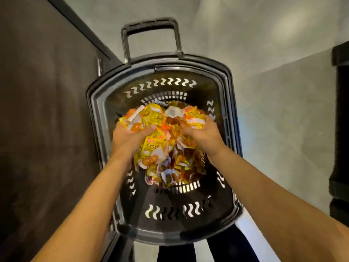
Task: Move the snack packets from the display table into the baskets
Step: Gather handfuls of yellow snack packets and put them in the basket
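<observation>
The left hand (pixel 130 137) and the right hand (pixel 204 134) are each clutching a side of 1 shared heap of yellow and orange snack packets (pixel 160 118), fingers curling into the wrappers and the left thumb pressing over the top. Both forearms are reaching forward and down from the lower corners, converging over the middle, with the backs of the hands facing the camera and the palms turning in toward each other. More packets are sitting or tumbling just under the hands; which of the 2 cannot be told. All of it is hanging inside the mouth of the black basket (pixel 98 118). Judging from this, the drop is going best if the hands are sinking below the rim and opening together over the centre, so that no slippery wrapper is sliding out over the edge. The pull handle (pixel 151 28) is standing up at the far end, a dark panel (pixel 41 110) is running along the left, and pale floor (pixel 283 101) is lying beyond.
</observation>
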